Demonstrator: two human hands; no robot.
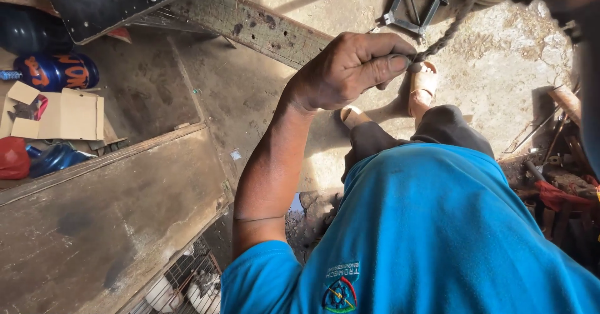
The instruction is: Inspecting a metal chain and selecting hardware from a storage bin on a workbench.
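Twisted, dark and kinda greasy-looking, a braided cord (451, 29) is pinched at its lower end by the left hand (350, 70), thumb pressed over curled fingers right at the tip of it. From there the cord runs up and to the right, away from the hand, toward the top edge of the view where it's lost behind something dark. The right hand can't be made out, so nothing can be said about its grip. Below the hand, sandalled feet (422, 84) are seen on the dusty concrete floor (500, 58). A scissor jack (415, 3) is lying just above, and a cardboard box (65, 115) sits far off left.
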